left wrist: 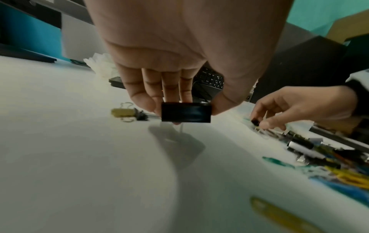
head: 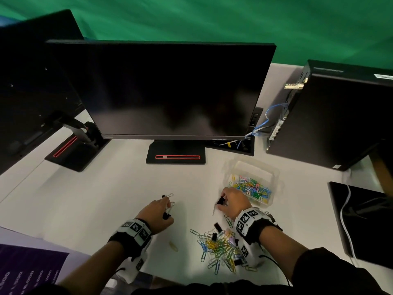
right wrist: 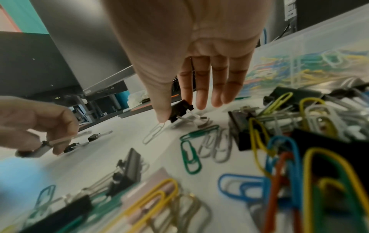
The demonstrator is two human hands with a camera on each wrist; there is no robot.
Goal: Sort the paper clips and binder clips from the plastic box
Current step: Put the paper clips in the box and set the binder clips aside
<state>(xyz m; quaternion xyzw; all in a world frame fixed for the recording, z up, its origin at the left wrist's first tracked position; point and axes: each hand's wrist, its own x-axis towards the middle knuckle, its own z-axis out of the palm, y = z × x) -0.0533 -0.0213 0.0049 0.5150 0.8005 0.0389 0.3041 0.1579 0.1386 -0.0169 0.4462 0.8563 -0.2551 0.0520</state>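
Observation:
My left hand (head: 161, 211) pinches a black binder clip (left wrist: 186, 112) between thumb and fingers, just above the white table. Beyond its fingertips lie small binder clips (head: 168, 196) set apart on the table. My right hand (head: 230, 201) pinches another black binder clip (right wrist: 179, 111) between thumb and index finger; a silver paper clip (right wrist: 153, 134) hangs or lies just under it. A clear plastic box (head: 255, 167) with coloured paper clips stands right of that hand. A mixed pile of paper clips and binder clips (head: 221, 248) lies near the table's front edge.
A black monitor (head: 170, 90) on its stand (head: 175, 153) fills the back of the table, with a second monitor (head: 32, 86) at left. A black computer case (head: 331, 116) stands at right, a black pad with a white cable (head: 348, 209) beside it. One yellow paper clip (head: 173, 246) lies alone.

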